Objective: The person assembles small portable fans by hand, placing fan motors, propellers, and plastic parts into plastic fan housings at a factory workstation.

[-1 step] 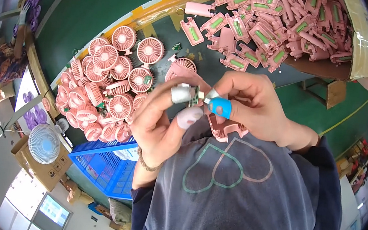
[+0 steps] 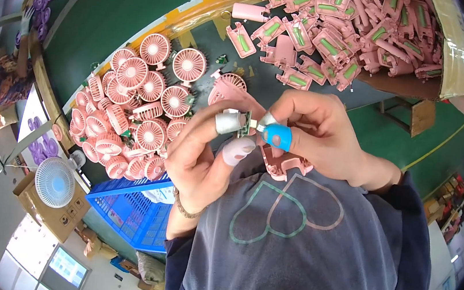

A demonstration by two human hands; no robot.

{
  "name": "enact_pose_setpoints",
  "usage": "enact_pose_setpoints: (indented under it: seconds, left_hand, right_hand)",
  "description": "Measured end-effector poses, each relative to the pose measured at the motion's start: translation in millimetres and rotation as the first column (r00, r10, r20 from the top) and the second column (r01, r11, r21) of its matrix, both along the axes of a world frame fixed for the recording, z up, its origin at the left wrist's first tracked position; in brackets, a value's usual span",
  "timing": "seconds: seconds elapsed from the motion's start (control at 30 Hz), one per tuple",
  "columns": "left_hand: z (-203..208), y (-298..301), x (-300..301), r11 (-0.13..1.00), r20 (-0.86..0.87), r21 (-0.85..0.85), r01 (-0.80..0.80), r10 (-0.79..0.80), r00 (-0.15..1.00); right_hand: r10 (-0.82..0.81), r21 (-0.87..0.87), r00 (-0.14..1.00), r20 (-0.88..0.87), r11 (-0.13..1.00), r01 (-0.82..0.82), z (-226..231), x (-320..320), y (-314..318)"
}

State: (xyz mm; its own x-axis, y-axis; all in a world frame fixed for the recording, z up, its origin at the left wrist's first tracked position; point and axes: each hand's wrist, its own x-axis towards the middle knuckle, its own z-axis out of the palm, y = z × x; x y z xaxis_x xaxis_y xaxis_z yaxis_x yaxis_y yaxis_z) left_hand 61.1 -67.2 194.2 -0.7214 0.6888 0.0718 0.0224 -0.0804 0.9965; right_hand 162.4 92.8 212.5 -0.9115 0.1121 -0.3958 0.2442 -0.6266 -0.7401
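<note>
My left hand (image 2: 199, 155) pinches a small green circuit board (image 2: 247, 125) between a thumb and finger wrapped in whitish tape. Facing it, my right hand (image 2: 328, 136) grips a tiny white connector (image 2: 254, 124) between its fingertips, one taped white and the thumb taped blue. The connector is right against the board's edge; whether it is seated, I cannot tell. Beneath both hands sits a pink handle shell (image 2: 281, 167), partly covered by the fingers. A pink round fan head (image 2: 233, 80) lies just beyond, partly hidden behind a pink piece.
Pink fan heads (image 2: 149, 85) are heaped on the green table to the left. Pink shells with green cells (image 2: 328, 44) spill from a cardboard box (image 2: 460, 51) at far right. A blue crate (image 2: 131, 214) stands lower left, near a white fan (image 2: 55, 181). A co-worker (image 2: 6, 76) is at far left.
The circuit board has turned slightly in my left fingers, showing more of its green face. Both hands stay nearly in place.
</note>
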Motion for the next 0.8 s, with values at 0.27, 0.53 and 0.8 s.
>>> enact_pose_setpoints:
  seconds: [0.27, 0.53, 0.8]
  left_hand:
    - [11.7, -15.4, 9.2, 0.990, -0.076, -0.037, -0.138, 0.135, 0.988]
    - [10.4, -25.6, 13.4, 0.993, -0.102, 0.012, -0.114, 0.115, 0.988]
    - [13.6, -31.8, 17.7, 0.991, -0.087, 0.004, -0.131, 0.131, 0.988]
  right_hand:
    - [0.115, 0.740, 0.981, -0.159, 0.671, 0.041, 9.5, -1.1, -8.7]
    - [0.259, 0.865, 0.833, -0.488, 0.016, 0.502, 3.8, -11.8, -22.0]
    - [0.319, 0.781, 0.787, -0.528, -0.181, 0.598, -1.3, -19.4, -27.9]
